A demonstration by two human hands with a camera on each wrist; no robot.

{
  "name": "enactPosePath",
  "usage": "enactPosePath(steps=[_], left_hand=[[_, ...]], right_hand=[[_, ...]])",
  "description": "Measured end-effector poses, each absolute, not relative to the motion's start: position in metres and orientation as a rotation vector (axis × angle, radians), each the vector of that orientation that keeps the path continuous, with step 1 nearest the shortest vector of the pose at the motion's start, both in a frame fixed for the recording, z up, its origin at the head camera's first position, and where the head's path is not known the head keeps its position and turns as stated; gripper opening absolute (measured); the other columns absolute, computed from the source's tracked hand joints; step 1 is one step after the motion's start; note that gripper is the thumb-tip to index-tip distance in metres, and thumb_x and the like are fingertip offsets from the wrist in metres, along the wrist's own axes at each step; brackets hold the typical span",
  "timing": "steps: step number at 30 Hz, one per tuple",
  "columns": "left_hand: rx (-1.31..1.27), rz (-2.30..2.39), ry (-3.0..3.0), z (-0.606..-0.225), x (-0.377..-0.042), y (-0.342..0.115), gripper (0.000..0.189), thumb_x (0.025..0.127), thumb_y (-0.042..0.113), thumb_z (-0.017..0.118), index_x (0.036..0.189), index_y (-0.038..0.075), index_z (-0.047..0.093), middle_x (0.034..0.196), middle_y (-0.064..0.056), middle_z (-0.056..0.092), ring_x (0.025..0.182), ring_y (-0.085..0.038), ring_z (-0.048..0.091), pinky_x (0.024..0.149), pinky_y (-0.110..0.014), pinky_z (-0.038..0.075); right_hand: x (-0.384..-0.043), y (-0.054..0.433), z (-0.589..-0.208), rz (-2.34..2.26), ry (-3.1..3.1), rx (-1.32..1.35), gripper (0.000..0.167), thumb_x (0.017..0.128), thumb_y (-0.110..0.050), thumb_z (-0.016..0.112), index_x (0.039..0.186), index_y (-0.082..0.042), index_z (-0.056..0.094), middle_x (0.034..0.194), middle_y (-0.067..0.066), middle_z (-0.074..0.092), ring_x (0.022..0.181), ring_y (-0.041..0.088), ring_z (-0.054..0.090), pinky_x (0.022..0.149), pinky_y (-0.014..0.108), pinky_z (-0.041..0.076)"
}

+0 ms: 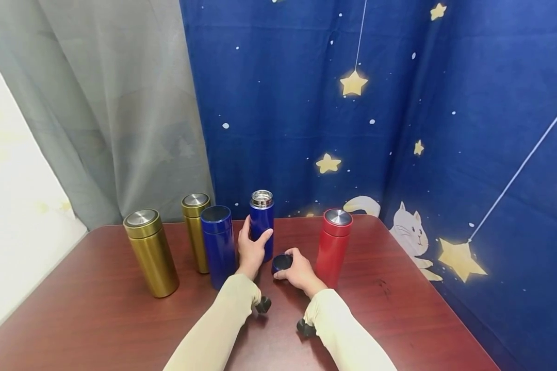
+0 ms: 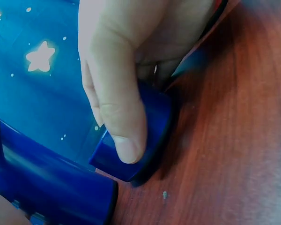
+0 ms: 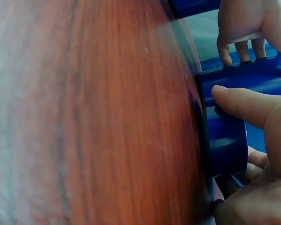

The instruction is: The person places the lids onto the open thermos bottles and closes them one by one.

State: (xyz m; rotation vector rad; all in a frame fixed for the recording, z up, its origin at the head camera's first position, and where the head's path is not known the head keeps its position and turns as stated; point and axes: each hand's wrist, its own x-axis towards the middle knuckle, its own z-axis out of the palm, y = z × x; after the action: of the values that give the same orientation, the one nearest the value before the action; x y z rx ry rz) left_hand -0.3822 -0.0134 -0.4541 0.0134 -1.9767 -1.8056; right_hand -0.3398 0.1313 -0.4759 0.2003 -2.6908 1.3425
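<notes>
My left hand (image 1: 252, 249) grips a blue thermos (image 1: 262, 221) around its body; it stands upright on the table, its steel mouth uncovered. Just to the right, my right hand (image 1: 301, 270) holds a blue lid (image 1: 282, 263) low at the table top. In the right wrist view the thumb and fingers lie on either side of the lid (image 3: 228, 143), right beside the thermos base. The left wrist view shows the thumb laid along the lid wall (image 2: 154, 112), with the lower part of the thermos (image 2: 56, 183) next to it.
Left of my left hand stands another blue thermos (image 1: 219, 250), lid on. Two gold thermoses (image 1: 155, 260) (image 1: 198, 239) stand farther left, and a red thermos (image 1: 332, 252) stands right of my right hand. A curtain (image 1: 288, 103) hangs behind the brown table (image 1: 97, 309).
</notes>
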Motion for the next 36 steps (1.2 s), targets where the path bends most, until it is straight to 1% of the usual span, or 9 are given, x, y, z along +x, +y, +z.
enactPosePath(steps=[4, 9, 15, 24, 30, 32, 36], left_hand=[[0.016, -1.787, -2.005, -0.454, -0.378, -0.013, 0.078, 0.083, 0.035, 0.079, 0.149, 0.021, 0.041, 0.139, -0.013, 0.049, 0.127, -0.031, 0.047, 0.109, -0.051, 0.032], [0.004, -1.778, -2.016, -0.456, -0.374, -0.014, 0.078, 0.083, 0.035, 0.079, 0.149, 0.021, 0.041, 0.139, -0.014, 0.050, 0.127, -0.032, 0.048, 0.108, -0.052, 0.032], [-0.009, -1.806, -2.009, -0.457, -0.370, -0.015, 0.078, 0.082, 0.034, 0.080, 0.148, 0.020, 0.042, 0.138, -0.013, 0.051, 0.126, -0.031, 0.049, 0.107, -0.050, 0.036], [-0.075, -1.751, -2.047, -0.458, -0.367, -0.018, 0.076, 0.084, 0.034, 0.077, 0.148, 0.015, 0.040, 0.141, -0.014, 0.048, 0.129, -0.032, 0.047, 0.108, -0.051, 0.034], [-0.093, -1.659, -2.148, -0.457, -0.366, -0.021, 0.077, 0.084, 0.036, 0.076, 0.147, 0.010, 0.041, 0.135, -0.017, 0.049, 0.127, -0.035, 0.043, 0.109, -0.054, 0.030], [-0.111, -1.646, -2.159, -0.457, -0.366, -0.022, 0.077, 0.084, 0.036, 0.076, 0.147, 0.008, 0.041, 0.135, -0.019, 0.049, 0.126, -0.036, 0.042, 0.108, -0.054, 0.030], [-0.161, -1.616, -2.166, -0.458, -0.365, -0.024, 0.076, 0.085, 0.033, 0.077, 0.145, 0.003, 0.042, 0.132, -0.021, 0.050, 0.124, -0.037, 0.046, 0.107, -0.053, 0.034]], right_hand=[[-0.340, 0.132, -0.478, 1.358, -2.670, 0.190, 0.067, 0.063, -0.014, 0.090, 0.117, -0.001, 0.051, 0.102, 0.017, 0.064, 0.093, 0.030, 0.060, 0.087, 0.044, 0.049], [-0.340, 0.131, -0.480, 1.362, -2.664, 0.168, 0.067, 0.064, -0.016, 0.089, 0.117, -0.001, 0.052, 0.103, 0.017, 0.064, 0.092, 0.030, 0.060, 0.086, 0.044, 0.050], [-0.339, 0.129, -0.478, 1.400, -2.653, 0.098, 0.064, 0.066, -0.017, 0.089, 0.116, -0.001, 0.052, 0.099, 0.015, 0.065, 0.088, 0.027, 0.062, 0.081, 0.041, 0.053], [-0.339, 0.124, -0.475, 1.503, -2.567, -0.046, 0.063, 0.069, -0.020, 0.087, 0.118, 0.002, 0.053, 0.102, 0.016, 0.064, 0.093, 0.030, 0.060, 0.081, 0.043, 0.053], [-0.339, 0.123, -0.473, 1.571, -2.469, -0.147, 0.062, 0.075, -0.028, 0.083, 0.121, 0.003, 0.055, 0.111, 0.019, 0.062, 0.101, 0.033, 0.058, 0.089, 0.046, 0.050], [-0.339, 0.122, -0.472, 1.595, -2.426, -0.175, 0.061, 0.077, -0.030, 0.082, 0.120, 0.004, 0.055, 0.111, 0.020, 0.063, 0.100, 0.033, 0.058, 0.089, 0.046, 0.050], [-0.339, 0.120, -0.473, 1.628, -2.332, -0.236, 0.057, 0.079, -0.032, 0.079, 0.118, 0.004, 0.056, 0.108, 0.019, 0.064, 0.097, 0.032, 0.060, 0.087, 0.045, 0.051]])
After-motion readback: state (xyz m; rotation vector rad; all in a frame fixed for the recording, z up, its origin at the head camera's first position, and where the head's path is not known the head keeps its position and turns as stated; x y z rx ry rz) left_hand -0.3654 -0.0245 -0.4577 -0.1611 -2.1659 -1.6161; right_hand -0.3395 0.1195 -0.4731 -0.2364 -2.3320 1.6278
